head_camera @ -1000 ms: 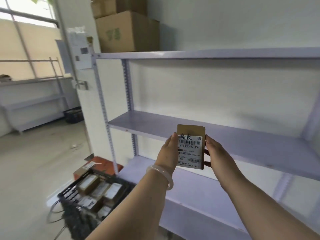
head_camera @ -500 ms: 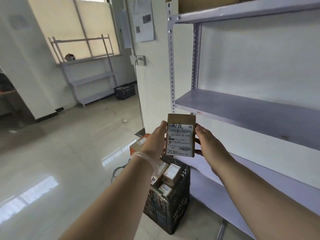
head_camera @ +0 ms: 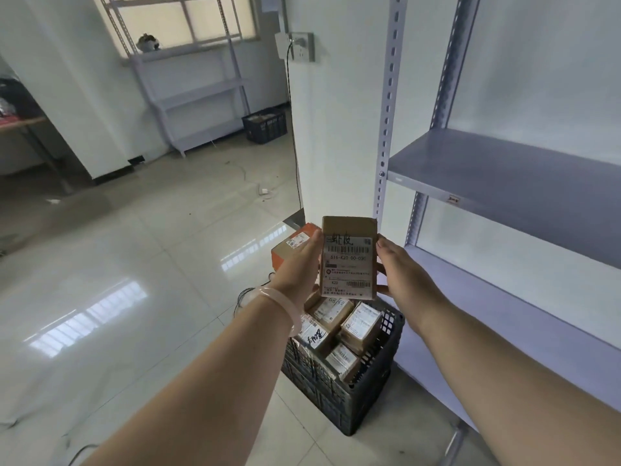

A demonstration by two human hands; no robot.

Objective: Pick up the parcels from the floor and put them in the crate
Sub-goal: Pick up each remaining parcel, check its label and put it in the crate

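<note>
Parcel [head_camera: 347,257] held upright between left hand [head_camera: 297,267] and right hand [head_camera: 403,274], each gripping one side edge. Crate [head_camera: 383,368], filled with labelled boxes [head_camera: 361,321], stands on floor [head_camera: 168,264] below, beside shelf [head_camera: 504,169].

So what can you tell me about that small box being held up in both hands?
The parcel is a small, flat brown cardboard box, held upright, face toward the camera. A white label with barcodes, print and black handwriting covers most of that face. The left hand grips its left edge, the right hand its right edge. Below it stands a black crate of similar parcels.
</note>
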